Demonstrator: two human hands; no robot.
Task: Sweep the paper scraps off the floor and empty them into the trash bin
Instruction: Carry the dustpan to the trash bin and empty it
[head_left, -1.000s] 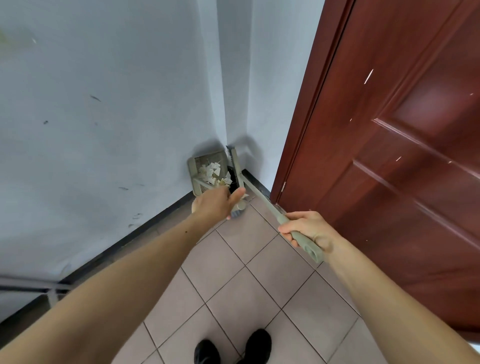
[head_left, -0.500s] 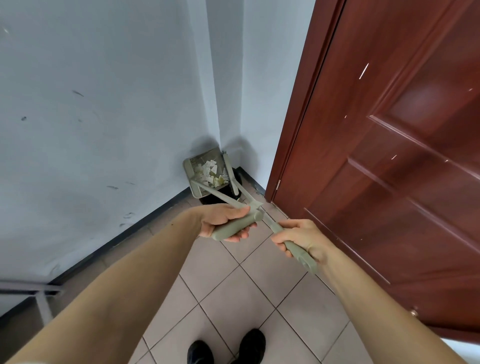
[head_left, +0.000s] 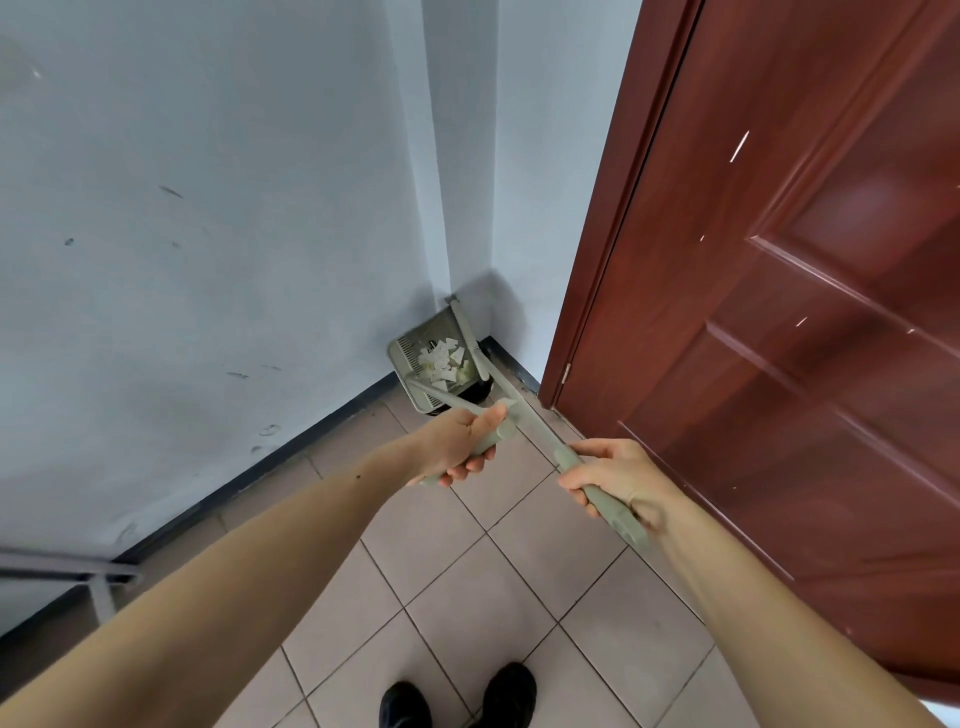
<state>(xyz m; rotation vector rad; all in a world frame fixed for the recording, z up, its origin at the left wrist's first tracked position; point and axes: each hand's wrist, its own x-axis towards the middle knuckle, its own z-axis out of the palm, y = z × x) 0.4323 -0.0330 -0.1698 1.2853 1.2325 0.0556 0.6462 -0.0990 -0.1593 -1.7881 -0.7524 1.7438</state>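
Observation:
A grey-green dustpan (head_left: 407, 359) is tipped up in the corner of the room, with white paper scraps (head_left: 440, 359) piled in it. It sits over a small black trash bin (head_left: 471, 396), mostly hidden behind it. My left hand (head_left: 453, 442) is closed around the dustpan's long handle. My right hand (head_left: 619, 480) grips the end of the matching broom (head_left: 535, 426), whose stick runs up to the corner. The broom's head leans against the dustpan's right side.
A red-brown wooden door (head_left: 779, 312) stands close on the right. Pale blue walls with a dark skirting board (head_left: 291, 449) meet at the corner. A grey metal frame (head_left: 98, 582) juts in at lower left. My black shoes (head_left: 405, 704) stand on beige tiles.
A second ago my left hand was reaching toward the dustpan; it now grips the dustpan handle and has pulled back toward me. My right hand has stayed on the broom.

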